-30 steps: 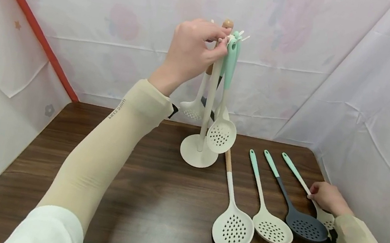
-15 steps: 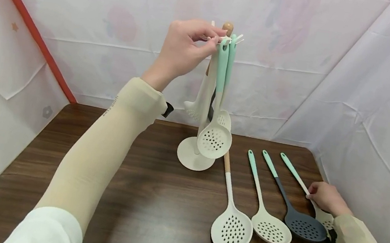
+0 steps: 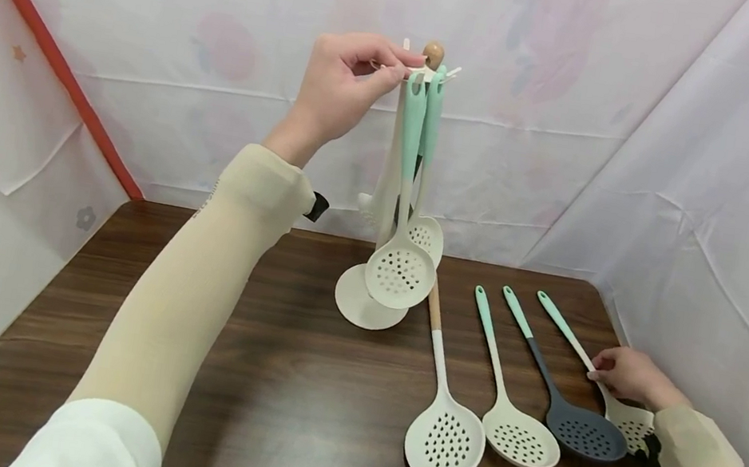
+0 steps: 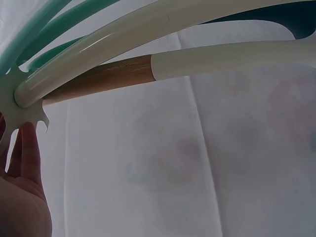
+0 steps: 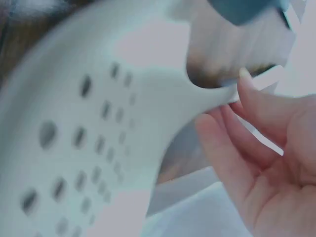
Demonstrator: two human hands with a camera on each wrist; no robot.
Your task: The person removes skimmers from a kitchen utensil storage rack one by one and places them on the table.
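Dark wood-grain table (image 3: pixel 294 383) carries a cream utensil stand (image 3: pixel 364 301) w/ round base, upright pole and a star-shaped hook ring (image 4: pixel 19 106) at top, under a wooden knob (image 3: pixel 434 53). Left hand (image 3: pixel 338 87) is raised to the ring, fingertips pinching its edge; judged as steadying or turning it so hooks face the person. Hanging from hooks: 2 mint-handled skimmers (image 3: pixel 400 266), perforated heads down, plus at least 1 cream utensil behind, partly hidden. Hanging by handle holes keeps heads clear of the base.

Right of stand, 4 skimmers lie flat in a row, handles pointing to the back: wood-and-cream skimmer (image 3: pixel 446 438), mint-and-cream skimmer (image 3: pixel 521 441), dark grey skimmer (image 3: pixel 584 434), and rightmost skimmer (image 3: pixel 632 425). Right hand (image 3: pixel 625 376) rests on the rightmost one, fingers curled round its neck just above the head; wrist view confirms a pinch, though blurred. Skimmer lies on the table, not lifted.
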